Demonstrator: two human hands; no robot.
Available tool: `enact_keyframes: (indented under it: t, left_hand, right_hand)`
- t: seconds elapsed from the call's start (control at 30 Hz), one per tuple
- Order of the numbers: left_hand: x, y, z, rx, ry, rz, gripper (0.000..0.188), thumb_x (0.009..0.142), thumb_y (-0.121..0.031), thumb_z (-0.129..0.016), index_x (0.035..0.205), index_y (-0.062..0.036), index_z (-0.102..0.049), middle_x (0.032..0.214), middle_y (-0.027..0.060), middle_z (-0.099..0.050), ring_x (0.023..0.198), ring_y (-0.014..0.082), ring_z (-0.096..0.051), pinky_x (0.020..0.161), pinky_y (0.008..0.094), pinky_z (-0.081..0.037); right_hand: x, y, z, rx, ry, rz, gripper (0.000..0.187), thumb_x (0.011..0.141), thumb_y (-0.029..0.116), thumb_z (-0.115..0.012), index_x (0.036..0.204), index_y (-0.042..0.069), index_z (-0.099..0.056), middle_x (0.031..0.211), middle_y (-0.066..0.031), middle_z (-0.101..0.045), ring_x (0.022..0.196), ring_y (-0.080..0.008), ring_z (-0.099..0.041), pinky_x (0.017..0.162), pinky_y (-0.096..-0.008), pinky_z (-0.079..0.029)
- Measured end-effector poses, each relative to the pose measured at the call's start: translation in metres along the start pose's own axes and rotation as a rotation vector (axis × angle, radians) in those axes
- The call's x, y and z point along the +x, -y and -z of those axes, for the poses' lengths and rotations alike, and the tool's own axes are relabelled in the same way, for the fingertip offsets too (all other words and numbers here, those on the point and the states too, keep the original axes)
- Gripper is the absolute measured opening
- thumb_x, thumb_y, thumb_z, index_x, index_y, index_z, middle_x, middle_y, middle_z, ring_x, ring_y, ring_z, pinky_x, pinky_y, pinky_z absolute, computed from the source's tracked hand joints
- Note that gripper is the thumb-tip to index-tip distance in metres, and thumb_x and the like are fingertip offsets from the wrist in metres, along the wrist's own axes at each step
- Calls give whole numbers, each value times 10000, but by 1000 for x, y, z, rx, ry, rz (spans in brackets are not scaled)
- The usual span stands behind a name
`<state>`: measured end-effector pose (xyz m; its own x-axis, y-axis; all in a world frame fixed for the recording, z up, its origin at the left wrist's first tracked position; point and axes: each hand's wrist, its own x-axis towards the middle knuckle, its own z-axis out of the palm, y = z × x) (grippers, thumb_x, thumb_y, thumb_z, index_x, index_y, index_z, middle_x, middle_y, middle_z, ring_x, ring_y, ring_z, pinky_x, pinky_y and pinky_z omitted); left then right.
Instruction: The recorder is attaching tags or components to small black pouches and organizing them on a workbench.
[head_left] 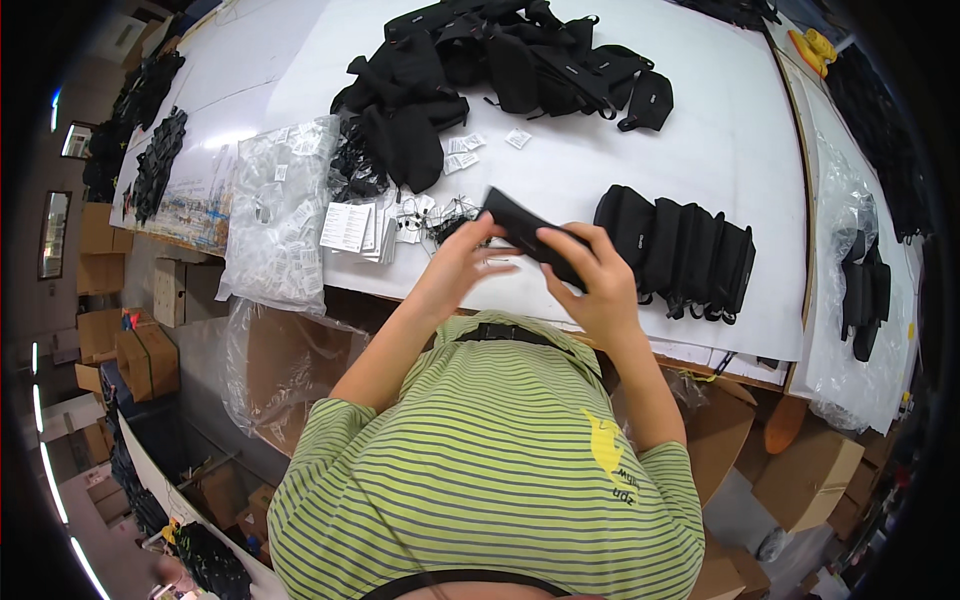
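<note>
A: Where's the piece being worked on?
B: The black pouch (530,230) is up over the near edge of the bench (600,160), slanting from ten o'clock down to four.

A: Which hand has it?
B: The right hand (597,278). Its grip is closed round the lower end, fingers over the top and thumb below.

A: And the left?
B: The left hand (460,262) is at eight o'clock of the pouch, grip loosely spread with nothing between the fingers. They're blurred beside its upper end; I can't tell whether a fingertip touches.

A: What lies around it, taking that pouch as the clock's centre?
B: At twelve, well away, a heap of black pouches (510,70). At three, a row of black pouches (690,255) packed tightly against each other.

A: Over on the other side?
B: Near nine, some tangled black cords (447,228), then white cards (345,228) in stacks, and furthest out a clear bag (280,225) full of small white packets. More small white packets (463,152) lie loose around eleven.

A: Anything lower?
B: Toward four or five, below the bench, a cardboard box (810,480).
</note>
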<state>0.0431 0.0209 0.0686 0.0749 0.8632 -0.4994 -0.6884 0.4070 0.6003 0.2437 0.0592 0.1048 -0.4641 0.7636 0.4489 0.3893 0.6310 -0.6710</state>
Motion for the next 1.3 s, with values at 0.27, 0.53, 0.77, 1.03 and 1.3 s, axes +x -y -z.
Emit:
enact_keyframes:
  t: [0.27,0.53,0.77,1.03,1.3]
  left_hand:
    - [-16,-22,-9,1067,189,-731,367,791,-93,-656,1149,-60,-579,1116,85,-536,1043,208,-518,894,279,-397]
    - [-8,-20,-1,1117,219,-683,192,753,-81,-655,939,-31,-656,998,83,-537,987,219,-514,887,302,-381]
    - [13,-7,-7,999,308,-576,132,821,-108,-617,904,-8,-640,1011,64,-534,909,143,-497,779,254,-400]
    - [38,-16,81,929,-65,-322,274,918,-175,-513,1144,-23,-536,1225,84,-450,823,120,-548,676,236,-466]
    - [65,12,180,1829,-511,-811,347,794,-162,-649,1098,-34,-542,1116,142,-485,968,325,-513,861,394,-408]
  right_hand:
    - [-13,-22,20,587,42,-271,327,728,74,-692,1040,30,-602,1020,-78,-575,989,-185,-541,850,-274,-415]
    - [-21,-23,39,513,153,-408,311,781,22,-645,1091,25,-623,1051,-84,-636,928,-149,-596,795,-243,-457]
    - [-43,-47,43,601,165,-488,197,806,38,-614,994,-5,-657,968,-78,-670,894,-139,-611,804,-246,-462]
    - [-84,-150,138,-436,-813,-454,199,864,122,-618,1048,47,-637,1048,-70,-610,926,-163,-570,747,-257,-447]
    - [-179,-249,166,-632,-151,-662,577,656,-130,-458,1193,80,-478,1203,-192,-469,1115,-379,-481,924,-386,-409]
